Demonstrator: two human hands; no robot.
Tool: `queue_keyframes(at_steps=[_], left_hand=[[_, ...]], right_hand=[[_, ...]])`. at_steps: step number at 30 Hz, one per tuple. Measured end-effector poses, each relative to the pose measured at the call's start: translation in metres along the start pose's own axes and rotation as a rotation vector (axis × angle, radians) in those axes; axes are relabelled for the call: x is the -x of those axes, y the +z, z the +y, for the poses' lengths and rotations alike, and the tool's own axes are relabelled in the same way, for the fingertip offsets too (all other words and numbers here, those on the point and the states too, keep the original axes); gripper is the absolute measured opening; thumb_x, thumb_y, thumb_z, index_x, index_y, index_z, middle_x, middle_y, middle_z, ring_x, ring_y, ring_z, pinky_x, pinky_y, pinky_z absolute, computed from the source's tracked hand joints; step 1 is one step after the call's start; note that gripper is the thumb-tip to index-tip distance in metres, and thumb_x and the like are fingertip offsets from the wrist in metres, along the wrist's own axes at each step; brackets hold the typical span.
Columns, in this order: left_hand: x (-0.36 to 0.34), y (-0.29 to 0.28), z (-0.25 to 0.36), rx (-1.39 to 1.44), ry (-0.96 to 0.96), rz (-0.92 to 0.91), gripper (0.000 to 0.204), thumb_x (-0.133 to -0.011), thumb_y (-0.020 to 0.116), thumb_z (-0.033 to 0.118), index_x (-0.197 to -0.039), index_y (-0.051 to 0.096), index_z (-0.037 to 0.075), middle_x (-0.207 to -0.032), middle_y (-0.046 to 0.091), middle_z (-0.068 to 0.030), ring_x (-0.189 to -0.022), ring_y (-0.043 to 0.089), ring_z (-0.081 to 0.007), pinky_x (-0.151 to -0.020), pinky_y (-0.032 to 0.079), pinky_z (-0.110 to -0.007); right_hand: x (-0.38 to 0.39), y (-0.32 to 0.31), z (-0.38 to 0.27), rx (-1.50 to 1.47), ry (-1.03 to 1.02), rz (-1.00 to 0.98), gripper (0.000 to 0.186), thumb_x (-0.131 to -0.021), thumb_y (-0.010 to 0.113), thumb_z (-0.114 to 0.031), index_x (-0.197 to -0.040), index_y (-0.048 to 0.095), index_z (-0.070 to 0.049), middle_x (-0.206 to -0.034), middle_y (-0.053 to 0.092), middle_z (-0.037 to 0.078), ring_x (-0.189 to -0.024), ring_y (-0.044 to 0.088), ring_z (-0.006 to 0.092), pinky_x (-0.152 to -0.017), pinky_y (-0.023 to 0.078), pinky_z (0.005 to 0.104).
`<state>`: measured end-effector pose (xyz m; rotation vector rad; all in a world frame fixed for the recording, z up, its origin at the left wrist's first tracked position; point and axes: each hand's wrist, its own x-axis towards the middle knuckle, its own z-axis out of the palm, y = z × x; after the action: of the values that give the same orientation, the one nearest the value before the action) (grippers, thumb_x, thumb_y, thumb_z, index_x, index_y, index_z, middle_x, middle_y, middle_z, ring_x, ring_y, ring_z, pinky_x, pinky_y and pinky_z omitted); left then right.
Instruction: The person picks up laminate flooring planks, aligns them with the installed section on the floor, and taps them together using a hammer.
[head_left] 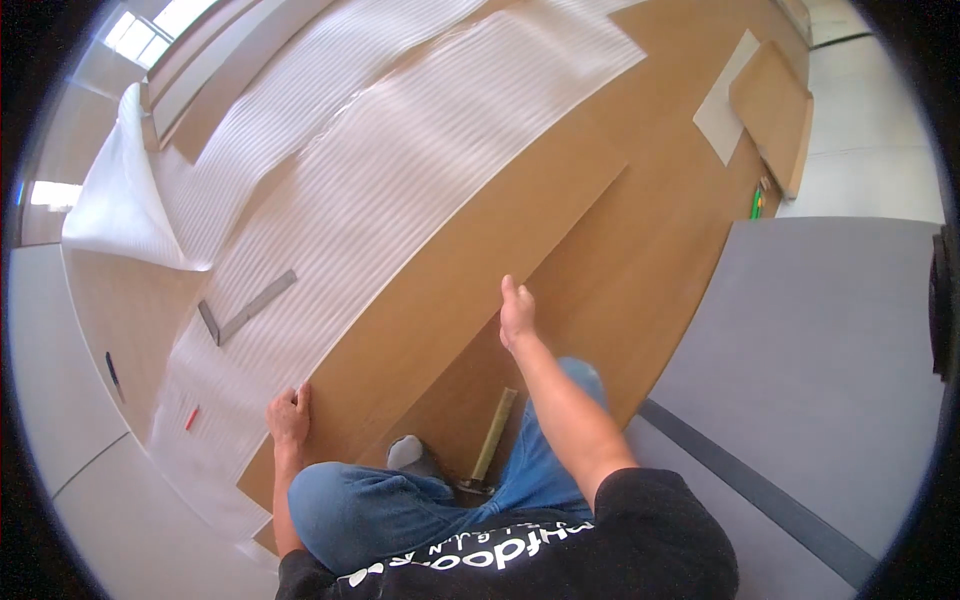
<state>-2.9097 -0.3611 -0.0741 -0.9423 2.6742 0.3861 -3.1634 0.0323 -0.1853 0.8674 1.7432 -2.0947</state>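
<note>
A long brown board [430, 345] lies slantwise before me, its far long edge against a white ribbed foam sheet [390, 190]. My left hand [290, 415] is closed at the board's near left end, its knuckles up by the far edge. On the opposite long edge, my right hand [517, 312] is closed with the thumb raised; the fingers under it are partly hidden. Between my knees, a hammer [495, 435] with a yellowish handle rests on the brown surface, next to my grey-socked foot.
A metal try square [250, 308] and a red pencil [192, 418] lie on the foam. Farther left is a dark slim tool [113, 372]. At right are a grey panel [800, 320], a green-handled tool [757, 204] and a cardboard piece [770, 110]. Foam curls up at far left.
</note>
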Motion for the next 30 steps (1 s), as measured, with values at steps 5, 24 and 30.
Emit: queue_keyframes(at_steps=[5, 24, 30], left_hand=[[-0.006, 0.017, -0.031, -0.004, -0.041, -0.008, 0.061, -0.099, 0.055, 0.055, -0.072, 0.064, 0.001, -0.074, 0.065, -0.0236, -0.073, 0.061, -0.0452, -0.068, 0.047, -0.053], [-0.012, 0.020, -0.040, 0.057, -0.022, 0.024, 0.056, -0.102, 0.056, 0.047, -0.072, 0.061, 0.000, -0.070, 0.059, -0.0260, -0.068, 0.056, -0.0467, -0.064, 0.044, -0.054], [-0.016, -0.002, -0.020, 0.059, -0.081, -0.013, 0.056, -0.101, 0.057, 0.047, -0.070, 0.058, 0.000, -0.069, 0.058, -0.0259, -0.067, 0.055, -0.0467, -0.063, 0.043, -0.053]], right_hand=[[0.000, 0.002, 0.010, 0.469, -0.016, -0.044, 0.059, -0.102, 0.060, -0.047, -0.088, 0.061, 0.010, -0.097, 0.067, 0.027, -0.092, 0.061, 0.0311, -0.084, 0.048, 0.0469], [0.006, 0.000, 0.016, 0.392, -0.086, -0.066, 0.059, -0.104, 0.057, -0.045, -0.074, 0.049, 0.005, -0.074, 0.056, 0.015, -0.073, 0.049, 0.0225, -0.069, 0.044, 0.0445], [0.007, -0.001, 0.008, 0.340, -0.059, -0.051, 0.055, -0.104, 0.059, -0.042, -0.072, 0.044, 0.000, -0.071, 0.047, 0.008, -0.072, 0.041, 0.0174, -0.065, 0.041, 0.0415]])
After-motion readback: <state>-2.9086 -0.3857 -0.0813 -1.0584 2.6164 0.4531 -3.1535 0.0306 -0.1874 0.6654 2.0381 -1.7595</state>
